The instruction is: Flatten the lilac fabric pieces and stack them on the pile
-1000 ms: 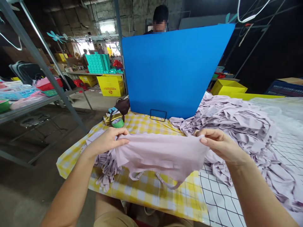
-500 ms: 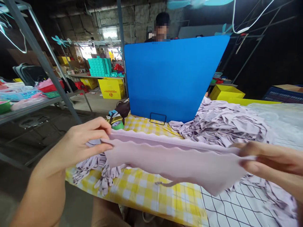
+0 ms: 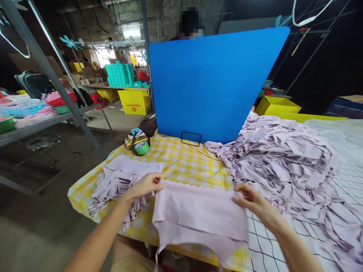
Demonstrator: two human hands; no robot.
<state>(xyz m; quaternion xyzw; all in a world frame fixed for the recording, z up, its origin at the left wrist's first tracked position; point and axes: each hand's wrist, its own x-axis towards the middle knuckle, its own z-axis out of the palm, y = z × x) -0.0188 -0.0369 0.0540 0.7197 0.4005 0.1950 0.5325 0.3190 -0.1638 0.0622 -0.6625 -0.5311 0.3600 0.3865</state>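
A pale lilac camisole top (image 3: 198, 211) is spread between my hands over the table's near edge, its scalloped edge away from me and its thin straps hanging toward me. My left hand (image 3: 149, 184) pinches its far left corner. At the far right corner, my right hand (image 3: 249, 198) grips the fabric between thumb and fingers. Just left of it lies a stack of similar lilac garments (image 3: 121, 177), straps dangling toward the front. A large loose heap of the same garments (image 3: 286, 151) covers the right side of the table.
A tall blue board (image 3: 212, 87) stands across the table, a black wire stand (image 3: 191, 138) at its foot. Green tape (image 3: 141, 148) lies on the yellow checked cloth (image 3: 187, 158). Behind the board is a person (image 3: 190, 24). A grey metal post (image 3: 65, 83) rises at left.
Both hands have lowered the top from a stretched, raised position to the table and come closer together. Its body now lies flatter, with the straps toward me.
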